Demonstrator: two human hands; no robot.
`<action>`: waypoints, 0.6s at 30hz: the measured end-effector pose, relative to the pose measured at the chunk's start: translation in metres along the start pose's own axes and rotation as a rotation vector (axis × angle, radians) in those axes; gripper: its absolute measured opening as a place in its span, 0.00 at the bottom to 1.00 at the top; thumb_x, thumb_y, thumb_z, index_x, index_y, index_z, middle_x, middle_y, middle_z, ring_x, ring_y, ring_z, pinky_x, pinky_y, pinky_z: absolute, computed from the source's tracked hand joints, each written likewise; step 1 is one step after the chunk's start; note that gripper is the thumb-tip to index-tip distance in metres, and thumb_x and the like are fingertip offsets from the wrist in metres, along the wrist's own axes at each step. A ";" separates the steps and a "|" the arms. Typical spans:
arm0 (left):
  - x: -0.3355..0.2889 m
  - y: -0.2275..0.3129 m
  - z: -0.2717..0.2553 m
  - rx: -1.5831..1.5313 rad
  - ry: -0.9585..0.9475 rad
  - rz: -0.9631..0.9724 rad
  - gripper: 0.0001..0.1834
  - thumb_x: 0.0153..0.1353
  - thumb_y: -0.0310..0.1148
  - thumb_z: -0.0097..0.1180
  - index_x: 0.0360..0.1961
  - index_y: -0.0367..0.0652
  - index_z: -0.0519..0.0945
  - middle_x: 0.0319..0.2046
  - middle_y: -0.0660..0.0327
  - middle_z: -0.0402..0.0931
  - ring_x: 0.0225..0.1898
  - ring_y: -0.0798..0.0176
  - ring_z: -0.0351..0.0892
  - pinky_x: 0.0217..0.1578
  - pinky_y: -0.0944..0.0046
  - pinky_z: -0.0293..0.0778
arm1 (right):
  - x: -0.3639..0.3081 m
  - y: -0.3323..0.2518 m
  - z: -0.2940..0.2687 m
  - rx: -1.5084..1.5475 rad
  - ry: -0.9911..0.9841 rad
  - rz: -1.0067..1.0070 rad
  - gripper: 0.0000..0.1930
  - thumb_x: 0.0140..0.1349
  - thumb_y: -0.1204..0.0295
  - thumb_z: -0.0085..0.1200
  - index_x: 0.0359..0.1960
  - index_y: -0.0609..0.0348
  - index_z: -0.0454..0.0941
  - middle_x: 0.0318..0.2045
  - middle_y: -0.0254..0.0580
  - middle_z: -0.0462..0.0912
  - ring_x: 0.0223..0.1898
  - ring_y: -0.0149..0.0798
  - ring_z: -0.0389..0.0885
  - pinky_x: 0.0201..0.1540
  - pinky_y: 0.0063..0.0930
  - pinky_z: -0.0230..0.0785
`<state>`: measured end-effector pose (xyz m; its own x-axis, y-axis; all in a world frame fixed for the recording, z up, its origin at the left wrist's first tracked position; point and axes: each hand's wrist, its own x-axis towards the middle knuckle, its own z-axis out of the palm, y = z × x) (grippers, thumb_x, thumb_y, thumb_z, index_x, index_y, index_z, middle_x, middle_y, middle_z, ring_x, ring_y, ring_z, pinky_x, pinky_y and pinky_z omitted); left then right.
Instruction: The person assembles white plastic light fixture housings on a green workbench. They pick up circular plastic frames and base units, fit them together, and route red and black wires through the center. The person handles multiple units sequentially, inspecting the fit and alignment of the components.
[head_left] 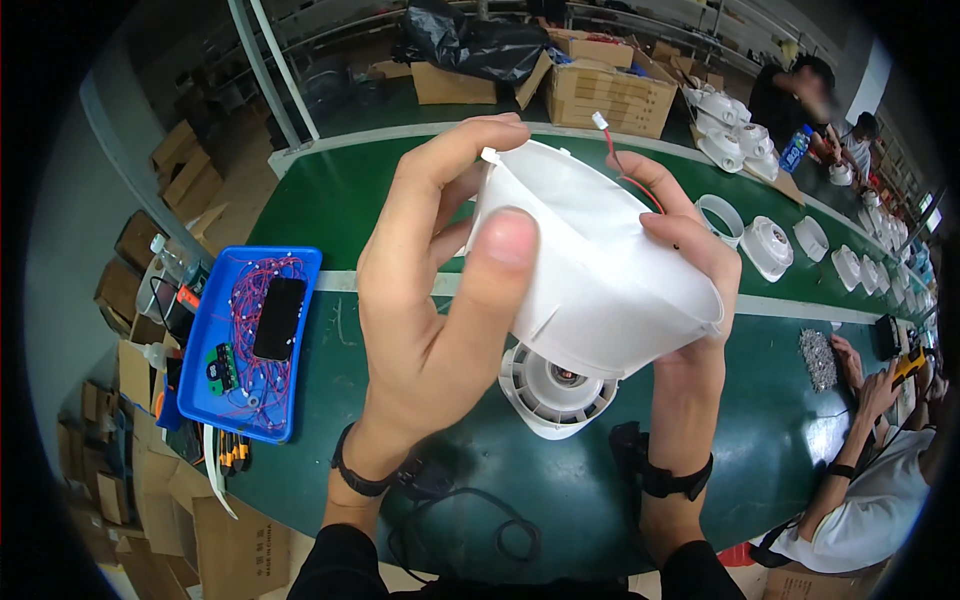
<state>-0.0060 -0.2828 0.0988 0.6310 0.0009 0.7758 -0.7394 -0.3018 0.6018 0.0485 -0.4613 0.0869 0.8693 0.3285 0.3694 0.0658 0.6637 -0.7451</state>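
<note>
Between my two hands, above the green bench, I hold a white plastic housing (600,270), tilted, with its curved wall toward me. My left hand (440,270) grips its left side, the thumb pressed on the outer wall and the fingers behind the rim. My right hand (695,245) wraps around its right end. A thin red and black cable with a white connector (600,121) sticks up near my right fingertips; its lower end is hidden. Beneath the housing, a round white ribbed part (558,395) with a dark centre rests on the bench, partly covered from view.
At left a blue tray (312,300) holds tangled red wires, a black phone and a green circuit board. Several white housings (768,248) line the bench's far right. A co-worker (870,470) at right holds a yellow tool. A black cable (520,520) lies near the front edge.
</note>
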 end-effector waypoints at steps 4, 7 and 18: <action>0.001 -0.002 0.001 -0.033 0.003 -0.023 0.30 0.74 0.48 0.38 0.62 0.30 0.67 0.61 0.43 0.70 0.61 0.51 0.72 0.61 0.54 0.70 | 0.000 0.001 0.000 -0.048 0.003 -0.026 0.28 0.60 0.72 0.39 0.62 0.76 0.59 0.55 0.75 0.71 0.48 0.71 0.81 0.34 0.44 0.88; 0.001 -0.002 0.004 -0.057 -0.009 -0.021 0.36 0.69 0.53 0.45 0.64 0.30 0.65 0.62 0.42 0.68 0.62 0.50 0.71 0.62 0.53 0.69 | 0.000 0.001 0.000 -0.069 0.004 -0.047 0.28 0.60 0.72 0.39 0.62 0.76 0.59 0.55 0.74 0.71 0.48 0.71 0.81 0.34 0.44 0.88; -0.001 -0.006 0.007 -0.144 -0.027 -0.088 0.51 0.58 0.61 0.56 0.68 0.29 0.59 0.66 0.40 0.62 0.66 0.48 0.66 0.66 0.49 0.62 | 0.001 0.003 -0.001 -0.035 0.008 -0.057 0.28 0.61 0.71 0.39 0.62 0.76 0.59 0.55 0.75 0.71 0.48 0.71 0.81 0.34 0.45 0.88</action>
<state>-0.0010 -0.2873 0.0930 0.6997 -0.0045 0.7144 -0.7055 -0.1616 0.6900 0.0504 -0.4595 0.0841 0.8675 0.2853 0.4075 0.1322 0.6575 -0.7417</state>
